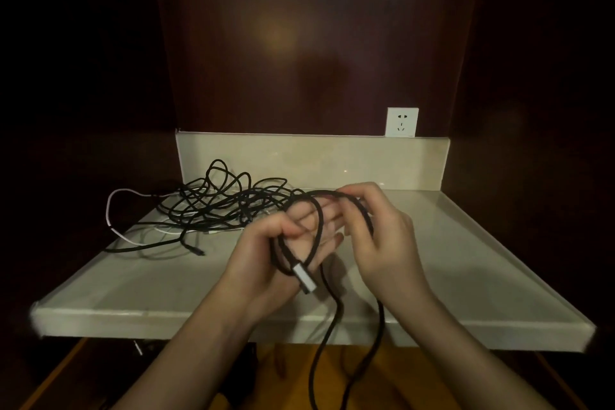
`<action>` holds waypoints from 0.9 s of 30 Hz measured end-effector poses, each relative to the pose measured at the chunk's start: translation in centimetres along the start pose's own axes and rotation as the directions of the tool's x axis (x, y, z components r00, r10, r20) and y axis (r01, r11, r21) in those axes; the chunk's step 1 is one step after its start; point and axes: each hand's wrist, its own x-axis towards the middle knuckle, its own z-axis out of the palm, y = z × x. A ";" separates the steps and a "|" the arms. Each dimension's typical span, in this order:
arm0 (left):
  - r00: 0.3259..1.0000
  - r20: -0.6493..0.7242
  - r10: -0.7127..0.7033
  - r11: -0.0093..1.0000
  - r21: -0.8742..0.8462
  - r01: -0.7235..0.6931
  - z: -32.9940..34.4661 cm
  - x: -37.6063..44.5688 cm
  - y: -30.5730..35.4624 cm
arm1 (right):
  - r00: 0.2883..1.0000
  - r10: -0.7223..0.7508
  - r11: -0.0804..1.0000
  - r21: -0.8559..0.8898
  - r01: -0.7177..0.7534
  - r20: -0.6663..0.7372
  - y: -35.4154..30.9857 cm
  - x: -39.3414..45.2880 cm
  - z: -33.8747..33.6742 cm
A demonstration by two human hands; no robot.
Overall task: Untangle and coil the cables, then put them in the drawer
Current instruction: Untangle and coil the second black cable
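Cable pile (216, 206) at left rear of the stone counter (466, 260): black and white leads knotted together, one white cable (109, 210) looping off the left edge, one small black plug (199, 252) lying loose toward the front. Left hand (266, 253) held palm-up above the counter's middle, thumb curled down onto a black cable (321, 220) so that its silver connector (304, 278) juts out near the wrist and one loop stands over the palm. Right hand (376, 230) just beside it, fingertips pinching the top of that loop; two strands of the same cable drop past the counter's front edge toward the floor. Wall socket (402, 121) above the backsplash, right of centre, nothing plugged in. Step in hand, by judgement: coiling one separated cable, first turns only. Next move calls for the right hand to draw up slack from the hanging strands and lay another turn of matching size under the left thumb, without twist. Drawer not in view; pile not yet untangled.
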 end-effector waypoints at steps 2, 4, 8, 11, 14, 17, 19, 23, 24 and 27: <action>0.998 -0.031 0.059 0.993 -0.101 -0.061 0.1 0.2 -0.1 | 0.999 0.042 0.995 0.094 -0.043 0.017 0.0 -1.1 0.8; 0.994 -0.061 0.088 0.985 -0.141 -0.096 -0.1 0.3 -0.3 | 0.987 0.156 0.964 0.209 -0.163 0.050 -0.4 -2.0 1.7; 0.980 -0.130 0.149 0.958 -0.226 -0.176 -0.4 0.8 -0.6 | 0.942 0.329 0.886 0.320 -0.335 0.075 0.0 -3.4 3.6; 0.941 -0.284 0.183 0.934 -0.248 -0.256 -0.9 1.5 -0.5 | 0.938 0.313 0.921 0.197 -0.338 0.147 0.3 -3.9 4.0; 0.868 -0.429 0.251 0.905 -0.215 -0.368 -1.1 2.1 0.0 | 0.858 0.431 0.847 0.201 -0.492 0.280 -0.6 -4.3 4.0; 0.751 -0.531 0.392 0.859 -0.081 -0.506 -0.4 2.8 0.0 | 0.542 0.633 0.206 0.555 -0.806 0.552 -2.0 -4.1 4.0; 0.651 -0.511 0.562 0.796 0.118 -0.594 0.2 3.0 -0.2 | 0.434 0.591 -0.157 0.625 -0.765 0.680 -3.1 -3.9 3.6; 0.488 -0.261 0.833 0.546 0.537 -0.643 -0.2 3.5 0.5 | 0.411 0.549 0.011 0.486 -0.874 0.728 -3.3 -4.0 2.9; 0.474 -0.164 0.865 0.458 0.644 -0.613 -0.7 3.5 0.7 | 0.427 0.560 0.154 0.417 -0.896 0.710 -3.0 -4.0 2.7; 0.463 0.173 0.869 0.062 0.891 -0.449 -2.2 3.5 0.7 | 0.597 0.531 0.695 0.095 -0.713 0.601 -2.1 -3.5 2.0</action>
